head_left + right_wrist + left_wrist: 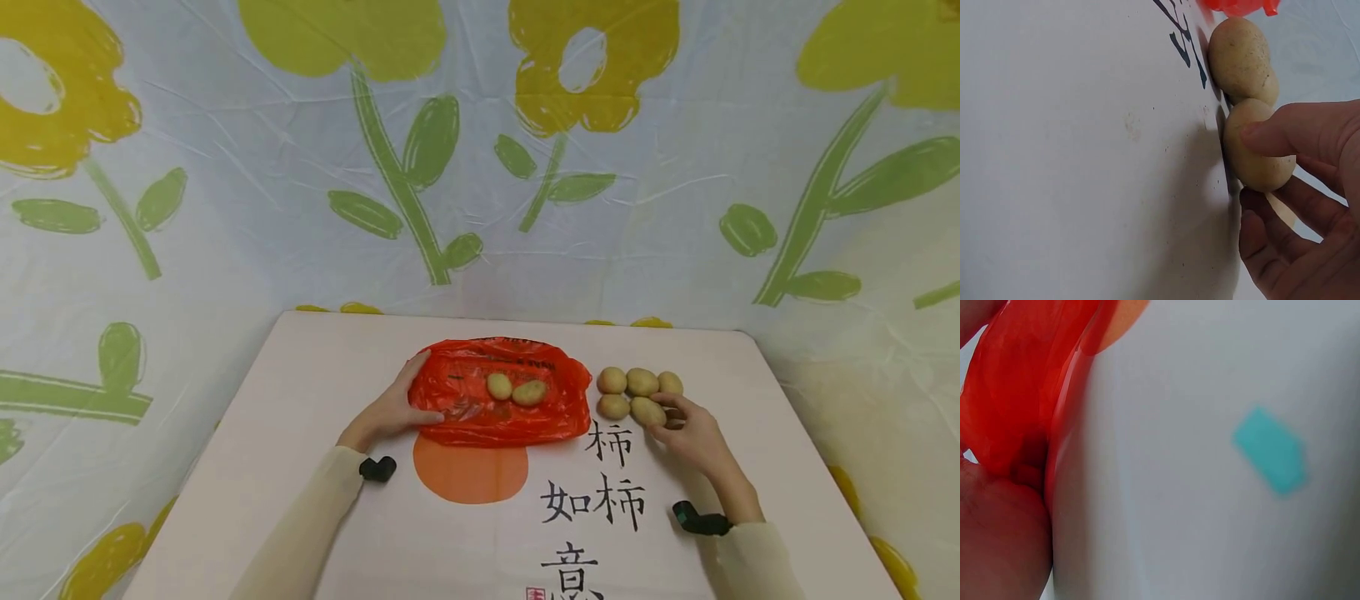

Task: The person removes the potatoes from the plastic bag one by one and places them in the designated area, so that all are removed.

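Observation:
A red plastic bag lies spread on the table with two potatoes on its middle. My left hand holds the bag's left edge, thumb at the near side and fingers farther back. The left wrist view shows the red film between fingers and thumb. To the right of the bag, my right hand grips a potato between thumb and fingers, low by the tabletop. This potato is at the near right of a tight group of several potatoes set in two rows.
A pale table cover bears black written characters and a printed orange shape. Behind the table hangs a flowered cloth. Each wrist wears a small dark device.

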The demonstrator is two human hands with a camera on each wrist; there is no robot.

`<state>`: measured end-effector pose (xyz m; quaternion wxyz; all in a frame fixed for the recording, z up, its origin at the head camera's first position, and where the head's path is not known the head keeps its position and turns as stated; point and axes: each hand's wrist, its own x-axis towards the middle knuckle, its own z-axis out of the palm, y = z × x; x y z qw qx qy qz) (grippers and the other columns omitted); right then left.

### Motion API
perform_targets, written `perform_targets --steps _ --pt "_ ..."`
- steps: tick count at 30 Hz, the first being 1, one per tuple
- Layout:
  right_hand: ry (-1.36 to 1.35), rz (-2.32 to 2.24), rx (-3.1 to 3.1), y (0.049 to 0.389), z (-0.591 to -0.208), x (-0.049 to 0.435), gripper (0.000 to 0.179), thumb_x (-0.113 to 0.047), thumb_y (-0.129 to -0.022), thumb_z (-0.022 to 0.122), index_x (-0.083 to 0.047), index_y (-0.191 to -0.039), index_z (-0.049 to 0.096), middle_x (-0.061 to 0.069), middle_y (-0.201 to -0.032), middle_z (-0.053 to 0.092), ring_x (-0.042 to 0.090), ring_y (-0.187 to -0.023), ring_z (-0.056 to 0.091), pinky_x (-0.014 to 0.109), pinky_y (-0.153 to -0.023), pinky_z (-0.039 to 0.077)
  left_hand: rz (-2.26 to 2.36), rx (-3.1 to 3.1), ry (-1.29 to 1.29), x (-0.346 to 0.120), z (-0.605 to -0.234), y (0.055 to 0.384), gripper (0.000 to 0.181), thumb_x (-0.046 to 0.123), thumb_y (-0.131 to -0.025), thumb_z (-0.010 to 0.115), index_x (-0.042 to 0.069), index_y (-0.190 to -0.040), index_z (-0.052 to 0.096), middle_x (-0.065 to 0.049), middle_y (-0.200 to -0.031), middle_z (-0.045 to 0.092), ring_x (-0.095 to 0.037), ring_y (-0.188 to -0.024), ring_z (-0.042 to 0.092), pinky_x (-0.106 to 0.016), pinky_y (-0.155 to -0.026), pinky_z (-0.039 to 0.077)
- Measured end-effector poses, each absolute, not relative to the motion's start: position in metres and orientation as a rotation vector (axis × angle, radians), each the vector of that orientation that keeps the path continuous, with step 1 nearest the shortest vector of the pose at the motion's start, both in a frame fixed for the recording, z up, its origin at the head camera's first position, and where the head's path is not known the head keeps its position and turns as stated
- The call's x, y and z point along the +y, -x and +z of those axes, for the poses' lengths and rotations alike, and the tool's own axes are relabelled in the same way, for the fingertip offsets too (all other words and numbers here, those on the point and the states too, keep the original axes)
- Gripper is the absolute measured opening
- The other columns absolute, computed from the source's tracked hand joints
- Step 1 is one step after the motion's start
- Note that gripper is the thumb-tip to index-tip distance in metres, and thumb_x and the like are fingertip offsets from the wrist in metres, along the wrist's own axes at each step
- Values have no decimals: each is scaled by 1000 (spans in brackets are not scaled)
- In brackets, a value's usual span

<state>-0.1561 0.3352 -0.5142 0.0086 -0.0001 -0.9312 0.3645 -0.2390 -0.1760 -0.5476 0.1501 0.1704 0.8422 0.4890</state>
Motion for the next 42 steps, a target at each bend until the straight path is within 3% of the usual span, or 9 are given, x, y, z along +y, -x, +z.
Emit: perform_targets --steps 9,21,27,34,42 --pt "-24 1142 -2904 156 -512 335 48 -2 -86 77 1 -132 61 32 -122 65 46 -105 68 52 -86 59 1414 2429 -501 -176 -549 240 119 35 -78 89 24 -167 11 -3 -174 7 -32 -161 0 -66 -125 10" --pt "-43 1149 -2916 156 -512 341 48 -7 -90 76 0 -134 60 31 -126 64 47 -107 68 54 -89 57 1415 2421 -484 -176 -548 241 119 33 -78 89 25 -167 10 -4 -174 5 -32 -161 -2 -66 -125 8" --pt "-78 1150 -2894 155 -509 343 46 -8 -90 77 0 -132 62 29 -128 63 44 -110 67 46 -86 59 1414 2416 -480 -176 -549 240 118 34 -78 88 25 -167 11 -4 -174 6 -33 -161 0 -66 -125 10" --pt "-127 1090 -2863 154 -495 344 46 -14 -93 77 3 -132 61 28 -131 62 45 -112 65 23 -78 56 1418 2412 -477 -175 -546 239 118 30 -78 88 25 -167 11 -4 -174 5 -32 -161 -3 -66 -126 6" --pt "-167 1084 -2802 157 -473 341 45 -13 -94 75 2 -134 62 26 -133 62 46 -113 63 14 -76 54 1403 2413 -462 -175 -545 238 118 30 -79 88 25 -167 10 -4 -174 4 -32 -161 -3 -65 -126 7"
